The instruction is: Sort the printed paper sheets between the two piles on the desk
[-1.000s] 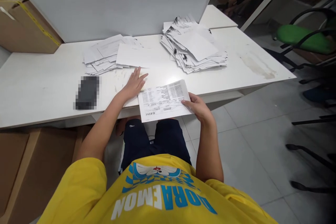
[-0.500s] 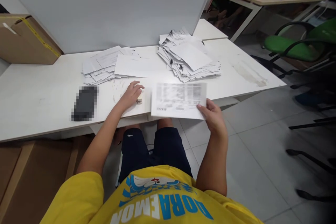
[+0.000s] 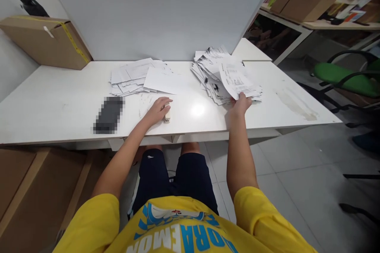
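My left hand (image 3: 156,111) rests on the white desk with its fingers curled over a small cream-coloured stapler (image 3: 167,118). Only the near end of the stapler shows; my fingers cover part of it. Farther right, my right hand (image 3: 242,104) pinches the near edge of a printed sheet of paper (image 3: 236,77). That sheet is bent and lies over a tall, untidy pile of papers (image 3: 211,87). A lower stack of papers (image 3: 127,81) sits behind my left hand, with a blank-looking sheet (image 3: 160,80) sticking out to its right.
A pixelated dark object (image 3: 109,114) lies left of my left hand on the desk (image 3: 59,102). A cardboard box (image 3: 53,41) leans at the back left against a grey partition (image 3: 160,12). Green chairs (image 3: 347,77) and another table with boxes (image 3: 308,2) stand to the right.
My right hand has carried the printed sheet from the desk's front edge away from me, onto the right pile. My left hand remains at the stapler. The view has shifted slightly.
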Available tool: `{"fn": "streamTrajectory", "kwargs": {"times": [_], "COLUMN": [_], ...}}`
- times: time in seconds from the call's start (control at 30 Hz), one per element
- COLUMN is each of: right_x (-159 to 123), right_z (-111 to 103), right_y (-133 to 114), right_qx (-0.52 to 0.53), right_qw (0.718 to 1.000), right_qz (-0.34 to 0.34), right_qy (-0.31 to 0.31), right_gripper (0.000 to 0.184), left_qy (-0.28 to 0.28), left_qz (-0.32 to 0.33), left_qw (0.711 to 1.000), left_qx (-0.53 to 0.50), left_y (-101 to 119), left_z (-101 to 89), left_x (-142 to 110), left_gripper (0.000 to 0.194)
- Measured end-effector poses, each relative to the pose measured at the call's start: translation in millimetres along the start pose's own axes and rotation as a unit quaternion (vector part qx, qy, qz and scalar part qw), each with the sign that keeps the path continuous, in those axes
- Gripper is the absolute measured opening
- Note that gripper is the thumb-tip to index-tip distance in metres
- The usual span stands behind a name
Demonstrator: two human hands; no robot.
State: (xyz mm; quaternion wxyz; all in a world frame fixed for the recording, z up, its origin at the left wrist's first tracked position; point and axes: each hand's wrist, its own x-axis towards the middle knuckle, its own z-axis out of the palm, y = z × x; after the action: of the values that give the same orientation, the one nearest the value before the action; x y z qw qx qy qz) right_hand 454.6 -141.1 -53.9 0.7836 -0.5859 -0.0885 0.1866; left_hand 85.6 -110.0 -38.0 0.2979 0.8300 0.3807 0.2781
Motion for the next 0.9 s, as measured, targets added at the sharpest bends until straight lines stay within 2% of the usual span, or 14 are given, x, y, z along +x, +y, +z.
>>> {"fn": "streamTrajectory", "kwargs": {"times": [0.13,0.2,0.33,0.5,0.6,0.67,0.73,0.8,0.83,0.9], "right_x": [-2,-2,-4,-10,-12,-11,-9,-9,-11,-21], "right_z": [-3,-8,-10,-2,2,4,5,4,4,5], "right_y": [6,8,11,8,6,6,6,4,3,1], "right_qx": [-0.131,-0.181,-0.244,-0.267,-0.269,-0.267,-0.27,-0.28,-0.284,-0.281], "right_qw": [0.984,0.973,0.962,0.955,0.954,0.955,0.954,0.95,0.948,0.941], "right_qz": [-0.045,-0.052,-0.079,-0.09,-0.089,-0.085,-0.082,-0.085,-0.096,-0.154], "right_qy": [0.116,0.13,0.097,0.092,0.098,0.098,0.099,0.107,0.112,0.113], "right_gripper": [0.05,0.053,0.05,0.042,0.041,0.041,0.043,0.045,0.046,0.045], "left_qy": [0.124,0.15,0.111,0.067,0.111,0.195,0.301,0.38,0.398,0.393], "left_qz": [-0.007,-0.013,0.024,0.021,0.002,-0.025,-0.035,-0.023,-0.016,-0.006], "left_qw": [0.99,0.98,0.957,0.949,0.962,0.967,0.951,0.922,0.909,0.898], "left_qx": [0.059,0.132,0.266,0.308,0.249,0.165,0.055,-0.065,-0.12,-0.198], "left_y": [-13,-22,-33,-33,-32,-32,-33,-33,-33,-32], "left_z": [-1.9,-5.3,-11.9,-12.5,-13.5,-16.5,-20.6,-23.3,-23.5,-20.7], "left_x": [8,21,60,99,106,106,106,107,108,110], "left_gripper": [0.038,0.043,0.051,0.046,0.039,0.029,0.023,0.03,0.034,0.041]}}
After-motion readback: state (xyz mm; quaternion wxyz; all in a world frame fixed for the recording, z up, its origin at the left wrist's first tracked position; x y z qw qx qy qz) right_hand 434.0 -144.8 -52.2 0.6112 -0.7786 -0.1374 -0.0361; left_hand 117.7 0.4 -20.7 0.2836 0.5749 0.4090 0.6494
